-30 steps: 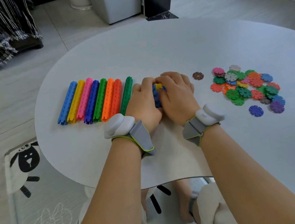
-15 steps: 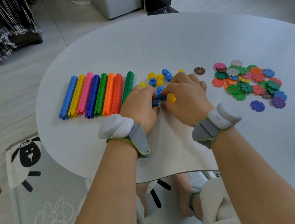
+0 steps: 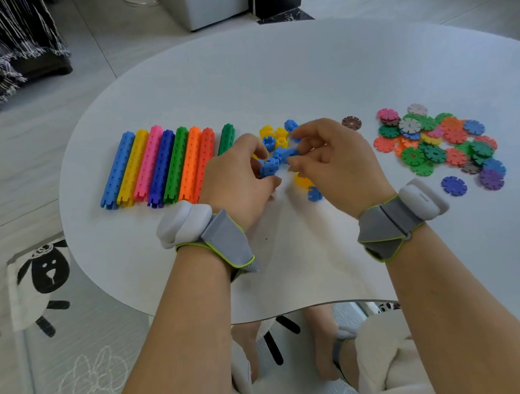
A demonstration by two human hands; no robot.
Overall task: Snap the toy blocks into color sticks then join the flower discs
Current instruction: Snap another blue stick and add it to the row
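Several finished color sticks (image 3: 164, 167) lie side by side at the left of the white table (image 3: 302, 72), with a separate green stick (image 3: 227, 139) just right of them. Loose blue and yellow blocks (image 3: 277, 136) are scattered between my hands. My left hand (image 3: 237, 180) pinches a blue block (image 3: 269, 167). My right hand (image 3: 332, 159) pinches another blue block (image 3: 289, 154) right beside it. A yellow block (image 3: 302, 180) and a blue block (image 3: 314, 194) lie under my right hand. A pile of flower discs (image 3: 437, 141) sits at the right.
A lone brown disc (image 3: 351, 122) lies between the blocks and the pile. A blue disc (image 3: 453, 185) and a purple disc (image 3: 491, 179) lie at the pile's near side. The table's near edge curves just below my wrists. A sheep rug (image 3: 43, 273) covers the floor at left.
My hands have lifted and spread apart, uncovering the loose blue and yellow blocks. Each hand now pinches a blue block; the yellow block my right hand held lies on the table.
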